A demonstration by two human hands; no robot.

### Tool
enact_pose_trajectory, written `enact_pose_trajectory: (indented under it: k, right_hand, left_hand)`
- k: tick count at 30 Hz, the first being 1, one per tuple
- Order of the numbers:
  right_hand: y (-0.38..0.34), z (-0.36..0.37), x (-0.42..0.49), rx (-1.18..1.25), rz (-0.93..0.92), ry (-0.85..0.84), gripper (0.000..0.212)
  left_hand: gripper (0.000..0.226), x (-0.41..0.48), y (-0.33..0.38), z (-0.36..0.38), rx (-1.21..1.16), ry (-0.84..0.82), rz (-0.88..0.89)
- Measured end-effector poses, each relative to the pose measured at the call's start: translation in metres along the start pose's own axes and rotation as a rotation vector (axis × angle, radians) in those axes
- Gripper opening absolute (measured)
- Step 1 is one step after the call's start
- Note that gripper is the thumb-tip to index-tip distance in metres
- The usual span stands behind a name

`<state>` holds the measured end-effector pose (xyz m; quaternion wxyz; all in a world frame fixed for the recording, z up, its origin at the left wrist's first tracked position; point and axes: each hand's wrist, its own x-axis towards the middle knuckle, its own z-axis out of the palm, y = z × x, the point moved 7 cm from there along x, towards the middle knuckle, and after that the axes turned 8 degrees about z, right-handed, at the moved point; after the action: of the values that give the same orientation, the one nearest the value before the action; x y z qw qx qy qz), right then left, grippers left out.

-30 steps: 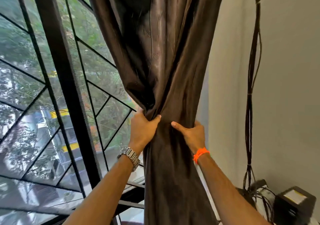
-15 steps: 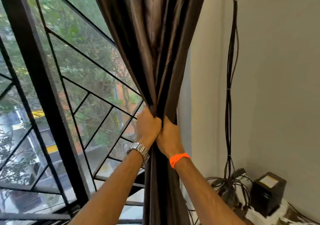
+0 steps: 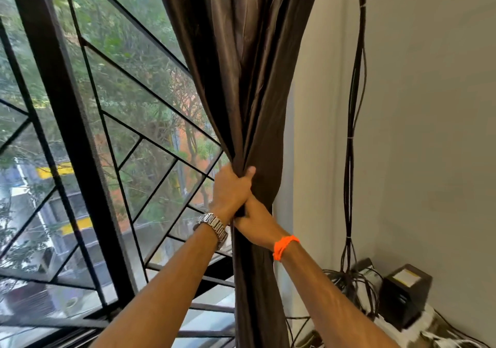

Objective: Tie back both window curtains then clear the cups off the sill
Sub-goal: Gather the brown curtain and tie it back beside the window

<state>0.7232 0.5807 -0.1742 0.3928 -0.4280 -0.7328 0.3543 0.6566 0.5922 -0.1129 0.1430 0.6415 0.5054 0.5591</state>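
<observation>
A dark brown curtain (image 3: 241,66) hangs at the window's right side, gathered into a tight bunch at mid height. My left hand (image 3: 231,190), with a metal watch at the wrist, is wrapped around the bunch from the left, thumb on top. Just below it my right hand (image 3: 257,223), with an orange band at the wrist, grips the same bunch. Below the hands the curtain falls straight in a narrow column. No cups and no tie-back are in view.
A black window grille (image 3: 67,122) with slanted bars fills the left. A bundle of black cables (image 3: 351,133) runs down the beige wall to a tangle beside a black box (image 3: 402,294) at the lower right.
My two hands came together from apart and squeezed the spread curtain into a tight bunch. The right hand then slid just under the left. The view shifted slightly right.
</observation>
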Motion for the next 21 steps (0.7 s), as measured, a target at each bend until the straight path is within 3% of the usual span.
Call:
enact_pose_trajectory:
  k: [3,6,9,13,16,18,21]
  right_hand:
    - [0.006,-0.021,-0.006,0.194,-0.057,0.012,0.072]
    - [0.026,-0.076,-0.002,0.420,-0.001,0.379,0.037]
    - [0.051,-0.114,0.018,0.509,0.092,0.608,0.028]
    - [0.061,-0.114,0.061,0.566,0.241,0.440,0.089]
    - [0.074,-0.100,0.083,0.712,0.361,0.184,0.105]
    - [0.074,-0.097,0.086,0.691,0.345,0.116,0.092]
    - [0.075,-0.113,0.080,0.693,0.229,0.330,0.052]
  left_hand:
    - [0.020,0.003,-0.001,-0.011,0.080,0.097,-0.023]
    - [0.017,-0.001,0.002,-0.014,0.087,0.066,-0.028]
    - [0.013,-0.010,0.012,-0.015,0.027,0.023,0.018]
    - [0.008,-0.011,0.015,-0.018,-0.052,-0.041,0.006]
    - [0.009,-0.011,0.009,-0.018,-0.165,-0.103,-0.066]
    - [0.010,-0.007,0.004,-0.022,-0.177,-0.086,-0.092]
    - [0.006,-0.001,-0.001,-0.031,-0.109,-0.021,-0.111]
